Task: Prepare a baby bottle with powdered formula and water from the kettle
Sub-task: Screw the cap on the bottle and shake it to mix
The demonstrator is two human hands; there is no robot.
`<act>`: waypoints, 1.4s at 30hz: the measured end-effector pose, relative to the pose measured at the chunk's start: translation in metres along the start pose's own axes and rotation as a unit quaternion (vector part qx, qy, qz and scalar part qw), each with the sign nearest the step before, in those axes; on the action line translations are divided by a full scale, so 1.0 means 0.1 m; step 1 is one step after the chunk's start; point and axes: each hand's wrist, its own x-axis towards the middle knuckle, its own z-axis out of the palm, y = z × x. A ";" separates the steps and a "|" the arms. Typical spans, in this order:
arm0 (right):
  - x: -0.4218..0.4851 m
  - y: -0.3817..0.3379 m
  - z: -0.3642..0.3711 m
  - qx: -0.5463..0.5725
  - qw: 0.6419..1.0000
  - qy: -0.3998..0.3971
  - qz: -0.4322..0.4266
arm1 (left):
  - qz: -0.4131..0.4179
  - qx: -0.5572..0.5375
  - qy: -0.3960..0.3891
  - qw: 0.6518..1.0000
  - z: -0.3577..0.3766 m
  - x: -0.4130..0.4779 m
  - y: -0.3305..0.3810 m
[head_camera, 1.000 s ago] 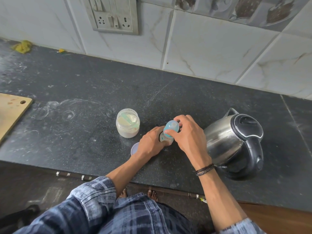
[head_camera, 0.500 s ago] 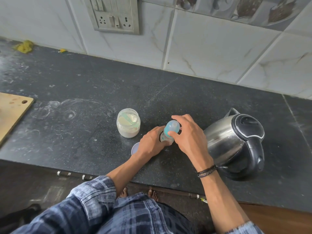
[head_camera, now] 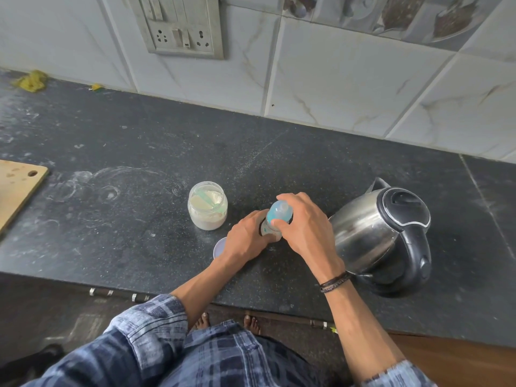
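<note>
Since the left hand [head_camera: 245, 239] grips the baby bottle [head_camera: 268, 229] and the right hand [head_camera: 307, 224] pinches its cap [head_camera: 279, 212], twist slow and keep it upright.

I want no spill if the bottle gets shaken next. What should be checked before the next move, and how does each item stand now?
1. The bottle stands on the counter: ok.
2. The left hand grips the bottle body: ok.
3. The right hand holds the teal top; screwed tight: cannot tell.
4. Powder and water inside: cannot tell, the hands hide it.
5. The powder jar closed: not ok, open with the scoop inside.
6. The kettle lid shut: ok.
</note>
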 end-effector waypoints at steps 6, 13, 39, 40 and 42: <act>0.03 0.01 0.02 0.001 1.000 -0.012 -0.005 | -0.001 0.000 0.000 1.000 0.00 0.00 0.01; 0.04 0.02 -0.03 0.033 0.997 -0.063 -0.027 | -0.005 0.000 -0.001 1.000 0.00 0.00 0.00; 0.04 -0.03 -0.05 -0.009 0.998 -0.053 -0.013 | 0.005 0.006 -0.005 1.000 0.01 0.02 -0.03; 0.04 -0.03 -0.05 -0.013 0.998 -0.053 -0.011 | 0.003 0.008 -0.005 1.000 0.01 0.02 -0.03; 0.06 -0.05 -0.07 -0.014 0.999 -0.048 0.002 | 0.003 0.009 -0.006 1.000 0.01 0.02 -0.04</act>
